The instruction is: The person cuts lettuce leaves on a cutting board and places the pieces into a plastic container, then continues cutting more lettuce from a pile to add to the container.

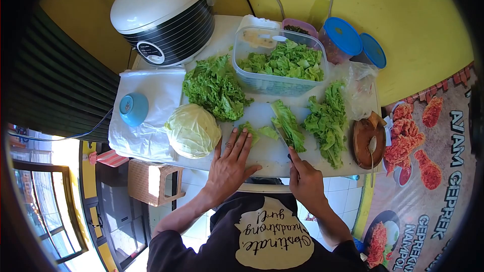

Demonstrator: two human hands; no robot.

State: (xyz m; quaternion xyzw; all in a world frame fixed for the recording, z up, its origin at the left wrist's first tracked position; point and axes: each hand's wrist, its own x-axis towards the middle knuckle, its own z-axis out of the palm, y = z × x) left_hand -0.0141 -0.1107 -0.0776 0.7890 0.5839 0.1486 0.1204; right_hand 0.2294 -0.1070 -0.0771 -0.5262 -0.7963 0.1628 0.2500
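My right hand (307, 179) is closed around the handle of a knife (283, 140), its blade lying along a lettuce leaf (289, 126) on a pale board or tabletop. Flat and with fingers stretched out, my left hand (232, 158) rests at the table's front edge, its fingertips on a small lettuce piece (249, 132). Beside that hand sits a round cabbage (193, 131), with a bunch of curly lettuce (214, 88) behind it. More lettuce leaves (326, 123) lie to the right of the knife. At the back, a clear plastic container (277, 86) holds cut lettuce.
A rice cooker (164, 17) stands at the back left. Near it, a blue bowl (133, 109) sits on white plastic sheets (143, 141). On the right are a brown mortar (360, 143) with a spoon (372, 146), a plastic bag (359, 88) and blue-lidded tubs (343, 38).
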